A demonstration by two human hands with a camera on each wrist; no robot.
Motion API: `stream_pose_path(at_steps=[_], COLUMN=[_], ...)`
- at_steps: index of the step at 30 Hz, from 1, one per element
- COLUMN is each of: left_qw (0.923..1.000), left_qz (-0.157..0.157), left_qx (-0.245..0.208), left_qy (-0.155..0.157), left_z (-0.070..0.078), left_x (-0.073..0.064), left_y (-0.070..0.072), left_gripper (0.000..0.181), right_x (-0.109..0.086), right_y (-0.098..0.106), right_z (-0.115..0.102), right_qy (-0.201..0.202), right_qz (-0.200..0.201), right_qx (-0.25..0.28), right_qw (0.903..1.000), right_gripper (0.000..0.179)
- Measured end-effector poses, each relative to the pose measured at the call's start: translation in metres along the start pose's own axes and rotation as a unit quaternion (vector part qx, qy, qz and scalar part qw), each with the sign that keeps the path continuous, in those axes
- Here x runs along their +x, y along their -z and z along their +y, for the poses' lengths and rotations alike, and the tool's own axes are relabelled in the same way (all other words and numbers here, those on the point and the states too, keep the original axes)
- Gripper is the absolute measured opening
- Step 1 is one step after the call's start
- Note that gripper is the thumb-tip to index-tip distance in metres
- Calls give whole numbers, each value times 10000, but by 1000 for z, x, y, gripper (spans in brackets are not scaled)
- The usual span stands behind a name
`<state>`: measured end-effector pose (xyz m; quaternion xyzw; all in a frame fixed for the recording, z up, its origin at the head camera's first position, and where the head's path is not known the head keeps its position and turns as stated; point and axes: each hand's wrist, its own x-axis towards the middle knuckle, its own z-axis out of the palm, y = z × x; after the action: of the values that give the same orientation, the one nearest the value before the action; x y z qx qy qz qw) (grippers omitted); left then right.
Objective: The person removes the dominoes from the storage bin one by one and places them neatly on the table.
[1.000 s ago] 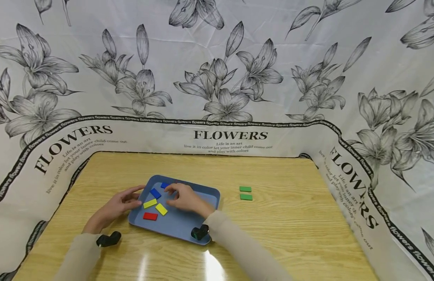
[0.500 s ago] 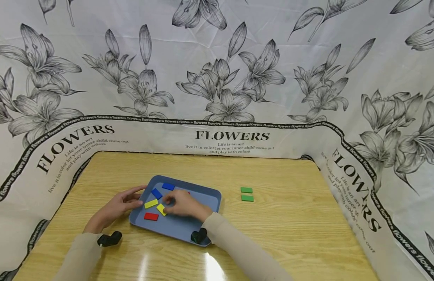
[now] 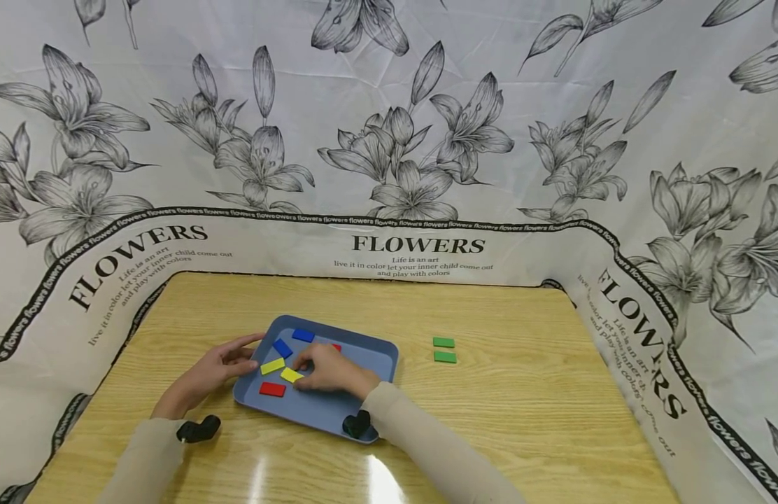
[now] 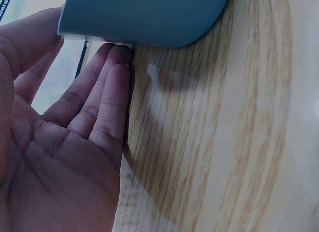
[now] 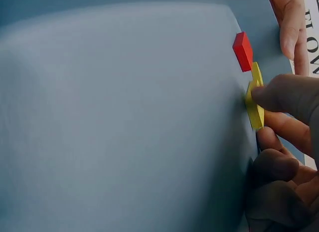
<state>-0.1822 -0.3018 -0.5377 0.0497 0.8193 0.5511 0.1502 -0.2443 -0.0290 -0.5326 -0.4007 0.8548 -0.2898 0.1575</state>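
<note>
A blue tray (image 3: 376, 353) is lying on the wooden table (image 3: 521, 420), and it is holding six flat blocks. Two blue blocks are sitting at its far left corner, one (image 3: 303, 335) by the back rim and the other (image 3: 282, 348) just in front of it. Two yellow blocks are lying in the middle-left: one (image 3: 272, 365) is near the left rim, the other (image 3: 292, 375) is just right of it. A red block (image 3: 272, 389) is resting near the front-left corner, and a second red block (image 3: 336, 347) is peeking out behind the right hand.

The right hand (image 3: 329, 369) is reaching into the tray with its fingers curled, and its fingertips (image 5: 279, 95) are pinching the right-hand yellow block; the wrist view is showing that block (image 5: 256, 97) lying on the tray floor with the red one (image 5: 242, 51) just beyond it.

The left hand (image 3: 215, 367) is lying open on the table, fingers straight and together, and its fingertips (image 4: 117, 60) are touching the tray's left rim (image 4: 144, 17).

Two green blocks (image 3: 443, 349) are sitting side by side on the table, well right of the tray.
</note>
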Motion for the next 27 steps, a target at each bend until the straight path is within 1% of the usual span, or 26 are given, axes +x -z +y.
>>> stream_pose_path(at_steps=[2,6,10,15,20,23,27], left_qw=[10000,10000,10000,10000,10000,10000,10000], left_qz=[3,-5,-18,1,-1,3,37], left_qx=[-1,-33,-55,-27,-37,-14,35], left_qy=[4,-8,-33,-14,-10,-10,19], left_z=[0,0,0,0,0,0,0], left_x=[0,0,0,0,1,1,1], left_y=[0,0,0,0,0,-1,-1], left_gripper=[64,64,64,64,65,65,65], right_x=[0,1,1,0,0,1,2], right_y=[0,1,1,1,0,-1,-1], right_z=[3,7,8,8,10,11,12], right_qy=[46,54,43,69,-78,-176,-161], right_qz=[-18,-26,-16,36,65,61,66], right_qx=[-35,-29,-11,-32,13,146,242], right_qw=[10000,10000,10000,10000,9999,9997,9996], right_gripper=[26,29,30,27,25,23,21])
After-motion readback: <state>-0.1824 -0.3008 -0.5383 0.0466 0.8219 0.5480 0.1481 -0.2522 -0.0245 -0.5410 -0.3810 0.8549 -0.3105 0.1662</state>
